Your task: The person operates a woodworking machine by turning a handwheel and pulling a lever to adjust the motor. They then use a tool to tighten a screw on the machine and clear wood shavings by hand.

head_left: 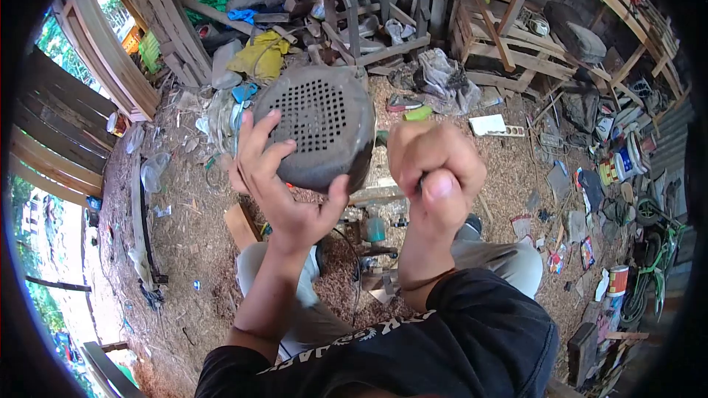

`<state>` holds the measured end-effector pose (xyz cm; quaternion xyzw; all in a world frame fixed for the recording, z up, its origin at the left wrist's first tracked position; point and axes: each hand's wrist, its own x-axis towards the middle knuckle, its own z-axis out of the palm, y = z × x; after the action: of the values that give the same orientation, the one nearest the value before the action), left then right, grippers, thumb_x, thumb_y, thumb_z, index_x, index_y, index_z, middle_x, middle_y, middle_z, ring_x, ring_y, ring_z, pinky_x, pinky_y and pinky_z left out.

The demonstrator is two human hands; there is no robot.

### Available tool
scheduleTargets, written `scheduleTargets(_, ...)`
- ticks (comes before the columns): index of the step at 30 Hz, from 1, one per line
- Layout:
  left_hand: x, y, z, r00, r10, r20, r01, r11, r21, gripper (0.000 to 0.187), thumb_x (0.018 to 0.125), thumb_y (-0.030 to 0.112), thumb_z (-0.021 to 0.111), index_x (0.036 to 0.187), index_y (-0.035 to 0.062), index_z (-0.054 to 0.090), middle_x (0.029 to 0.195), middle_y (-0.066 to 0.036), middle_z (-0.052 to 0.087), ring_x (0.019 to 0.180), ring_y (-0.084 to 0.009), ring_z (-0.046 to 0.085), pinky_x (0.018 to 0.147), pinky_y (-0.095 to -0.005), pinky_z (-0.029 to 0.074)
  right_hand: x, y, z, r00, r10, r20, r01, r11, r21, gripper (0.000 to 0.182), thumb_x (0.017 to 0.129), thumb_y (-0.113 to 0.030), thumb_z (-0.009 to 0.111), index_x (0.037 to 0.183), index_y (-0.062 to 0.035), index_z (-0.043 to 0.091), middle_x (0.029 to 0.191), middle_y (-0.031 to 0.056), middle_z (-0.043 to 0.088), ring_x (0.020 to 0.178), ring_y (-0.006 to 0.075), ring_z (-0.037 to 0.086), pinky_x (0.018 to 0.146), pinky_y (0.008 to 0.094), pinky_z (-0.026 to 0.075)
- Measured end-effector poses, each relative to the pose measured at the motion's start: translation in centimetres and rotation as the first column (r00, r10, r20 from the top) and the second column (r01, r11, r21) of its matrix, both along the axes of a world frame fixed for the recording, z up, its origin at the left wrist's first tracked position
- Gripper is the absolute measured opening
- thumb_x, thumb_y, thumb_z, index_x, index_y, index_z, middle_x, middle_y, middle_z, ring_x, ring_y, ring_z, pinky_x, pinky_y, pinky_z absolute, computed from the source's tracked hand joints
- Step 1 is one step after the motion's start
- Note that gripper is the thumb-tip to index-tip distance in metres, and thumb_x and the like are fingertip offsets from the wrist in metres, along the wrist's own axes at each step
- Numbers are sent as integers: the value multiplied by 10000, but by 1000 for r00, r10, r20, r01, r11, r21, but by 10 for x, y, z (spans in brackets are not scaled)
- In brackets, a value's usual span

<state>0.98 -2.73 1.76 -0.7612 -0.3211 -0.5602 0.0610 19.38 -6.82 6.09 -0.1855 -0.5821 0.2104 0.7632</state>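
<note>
A round, dark, dusty cover [317, 114] with a grid of small holes is held up in front of me, holed face toward the camera. My left hand [276, 169] grips it from the lower left, fingers spread over the face and thumb on the lower edge. To the right of the cover, my right hand [436, 166] is closed in a fist. A bit of something dark shows between its fingers and thumb; the rest is hidden. Below, between my legs, stands a machine part with a greenish cup [375, 229], partly in shadow.
Wood shavings and litter cover the ground [199, 250]. A yellow bag [262, 55] and scrap wood lie behind the cover. A white plastic piece [497, 126] lies on the right. A small green bicycle [653, 269] leans at far right, and a wooden frame [99, 51] at far left.
</note>
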Motion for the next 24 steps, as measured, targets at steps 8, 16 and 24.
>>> scheduleTargets(8, 9, 13, -1, 988, 121, -94, -125, 992, -36, 779, 853, 624, 765, 1317, 69, 477, 1501, -280, 450, 1463, -521, 351, 1200, -637, 196, 9, 18, 2, 999, 10, 54, -13, 998, 62, 341, 971, -284, 604, 728, -51, 549, 643, 52, 554, 504, 246, 548, 499, 364, 424)
scheduleTargets(16, 3, 20, -4, 993, 64, -101, -61, 998, 35, 813, 847, 667, 752, 1318, 72, 459, 1509, -291, 411, 1422, -512, 391, 1216, -661, 234, 4, 28, -10, 998, -50, 40, 34, 947, 321, 426, 1008, -380, 590, 788, -15, 567, 541, 40, 515, 390, 177, 439, 377, 327, 313)
scheduleTargets(24, 3, -2, -1, 987, 89, -133, -106, 986, -128, 850, 809, 569, 844, 1397, 111, 434, 1606, -313, 292, 1486, -508, 281, 1190, -590, 203, -8, -5, -8, 995, -83, -60, 83, 997, 0, 368, 989, -310, 620, 746, -39, 567, 657, 54, 552, 529, 231, 539, 513, 363, 397)
